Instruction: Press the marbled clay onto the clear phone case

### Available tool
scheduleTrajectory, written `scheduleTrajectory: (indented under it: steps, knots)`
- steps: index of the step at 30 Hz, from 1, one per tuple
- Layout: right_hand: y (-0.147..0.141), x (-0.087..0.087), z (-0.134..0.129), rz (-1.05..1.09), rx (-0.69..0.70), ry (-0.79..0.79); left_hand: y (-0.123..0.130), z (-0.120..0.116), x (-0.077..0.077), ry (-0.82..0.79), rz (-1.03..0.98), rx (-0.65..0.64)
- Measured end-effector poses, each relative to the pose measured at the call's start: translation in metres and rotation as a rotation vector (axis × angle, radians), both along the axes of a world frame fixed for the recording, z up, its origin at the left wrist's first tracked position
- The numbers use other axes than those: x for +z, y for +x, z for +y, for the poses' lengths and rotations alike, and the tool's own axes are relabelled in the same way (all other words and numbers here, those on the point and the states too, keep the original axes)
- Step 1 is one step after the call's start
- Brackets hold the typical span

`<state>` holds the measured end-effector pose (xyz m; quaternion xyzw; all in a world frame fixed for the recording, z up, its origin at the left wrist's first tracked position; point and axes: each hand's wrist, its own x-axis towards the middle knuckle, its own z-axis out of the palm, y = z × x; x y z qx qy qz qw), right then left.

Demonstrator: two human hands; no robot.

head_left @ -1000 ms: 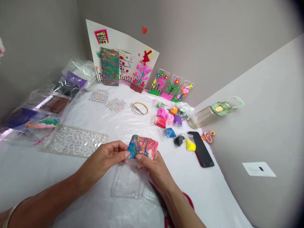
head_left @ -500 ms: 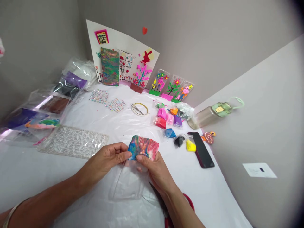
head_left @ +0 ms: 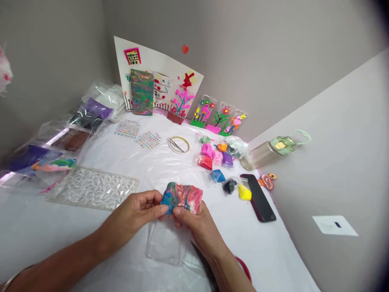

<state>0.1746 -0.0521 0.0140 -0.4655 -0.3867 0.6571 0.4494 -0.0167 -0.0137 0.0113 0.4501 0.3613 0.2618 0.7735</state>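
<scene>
Both hands grip a flattened slab of marbled clay [head_left: 184,194], swirled in blue, green, red and pink. My left hand [head_left: 146,209] pinches its blue left edge, thumb in front. On the slab's lower right, my right hand [head_left: 194,219] presses its thumb while its other fingers go behind. Below the slab is a clear plastic phone case [head_left: 164,245]; whether the clay is attached to it cannot be made out. Partly under my right forearm lie scissors [head_left: 244,269] with red handles and a dark blade.
Left are a textured clear sheet [head_left: 94,188] and plastic packets [head_left: 73,138]. Gem stickers [head_left: 148,139], a bangle [head_left: 178,144] and wrapped clay pieces [head_left: 217,175] lie further back. A phone [head_left: 259,198] and a bottle [head_left: 267,154] are right. Decorated cases [head_left: 203,109] lean on the wall.
The whole view has shifted slightly, so most things sit a little lower. Both hands keep hold of the clay slab, with only small finger movement.
</scene>
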Motion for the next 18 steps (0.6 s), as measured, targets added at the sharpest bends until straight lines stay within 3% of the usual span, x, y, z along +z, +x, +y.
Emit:
scheduleTrajectory:
  steps: [18]
  knots:
    - [0.0003,-0.0014,0.0003,-0.020,0.022,-0.049,0.0005,-0.0015,-0.0003,0.038,-0.050,0.027]
